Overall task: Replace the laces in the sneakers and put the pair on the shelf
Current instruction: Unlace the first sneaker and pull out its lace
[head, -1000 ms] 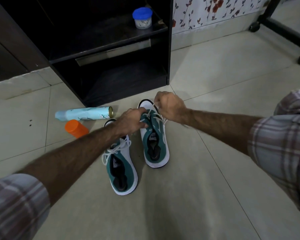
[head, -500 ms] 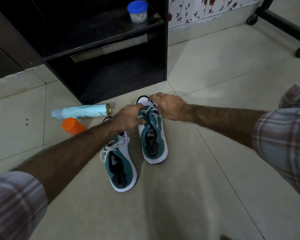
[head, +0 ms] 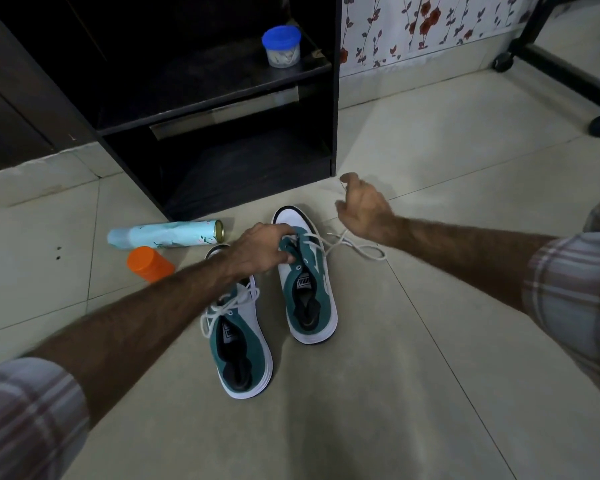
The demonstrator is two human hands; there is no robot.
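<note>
My left hand rests on the front of the right-hand sneaker, its fingers curled down over the teal tongue and gripping it; the sneaker stands flat on the floor, toe toward the black shelf unit. My right hand is lifted just past that toe, fingers loosely bent and a little spread; the picture is blurred there, and I cannot tell whether they pinch the white lace or hold nothing. The lace trails from the upper eyelets out to the right and lies in a loose loop on the floor, under my right wrist. The other sneaker stands just beside the first, nearer to me, its own lace threaded and lying loose across its tongue; my left forearm crosses over its toe. To the left, near the foot of the shelf unit, a pale blue spray can lies on its side, with an orange cap close in front of it. On the upper shelf board stands a small jar with a blue lid.
</note>
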